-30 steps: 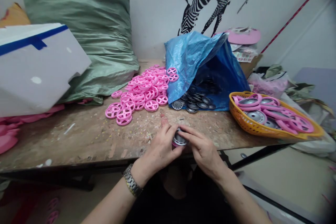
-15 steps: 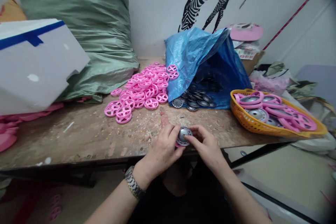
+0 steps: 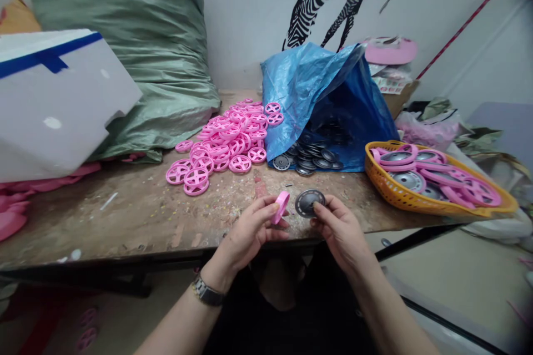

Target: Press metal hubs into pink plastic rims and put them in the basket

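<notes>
Between thumb and fingers, my left hand (image 3: 256, 221) holds a pink plastic wheel (image 3: 281, 207), turned nearly edge-on. My right hand (image 3: 339, 227) pinches a dark grey hubcap disc (image 3: 308, 202) by its right side, the thumb on its face. A narrow gap separates the two parts, both held above the front edge of the wooden table (image 3: 145, 222). Beyond my hands lies a heap of pink spoked wheels (image 3: 229, 138). Right of that heap, more grey hubcaps (image 3: 310, 158) spill from the mouth of a blue plastic bag (image 3: 291, 83).
On the right, a yellow basket (image 3: 383, 188) holds pink wheels, several with grey hubcaps in them. A large green sack (image 3: 145, 50) and a white board with blue tape (image 3: 62, 105) stand at the left. Pink fabric (image 3: 12, 211) lies at the table's left.
The grey hubcap was over the pink wheel with both hands around them. Now the two parts are apart, one in each hand, and the wheel is turned edge-on.
</notes>
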